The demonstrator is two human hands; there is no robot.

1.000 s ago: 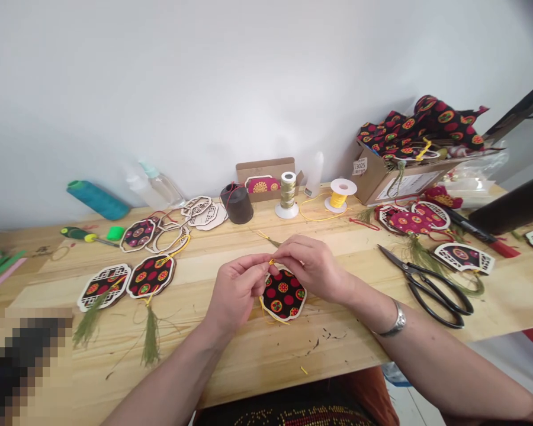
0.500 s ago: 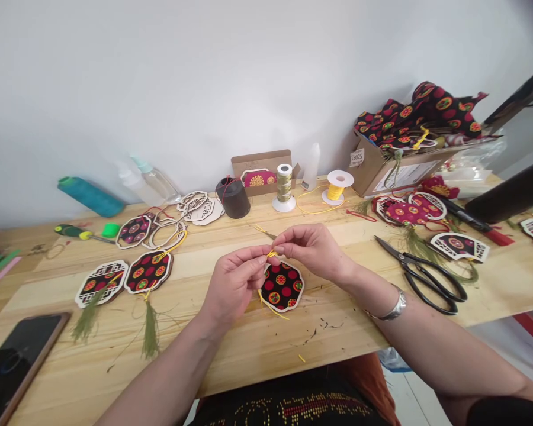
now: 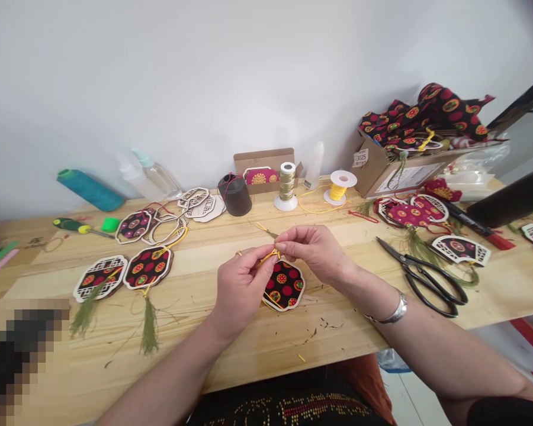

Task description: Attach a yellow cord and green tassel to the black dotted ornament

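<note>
My left hand (image 3: 240, 285) and my right hand (image 3: 314, 251) meet at the middle of the wooden table (image 3: 257, 343), both pinching a thin yellow cord (image 3: 270, 255) between finger and thumb. The cord runs to the top of a lantern-shaped ornament (image 3: 285, 285) covered in black cloth with red and yellow dots, which lies on the table just under my fingers. A silver bracelet (image 3: 393, 312) sits on my right wrist.
Two finished ornaments (image 3: 123, 272) with green tassels lie at the left, bare wooden frames (image 3: 202, 206) behind them. Black scissors (image 3: 424, 278) lie at the right. Spools of gold (image 3: 286, 184) and yellow (image 3: 339, 188) cord, a dark spool (image 3: 235, 194) and a cardboard box of fabric (image 3: 408, 154) stand along the back.
My hands stay together on the cord; the left thumb and finger have shifted slightly along it. The view has dropped a little since a second ago.
</note>
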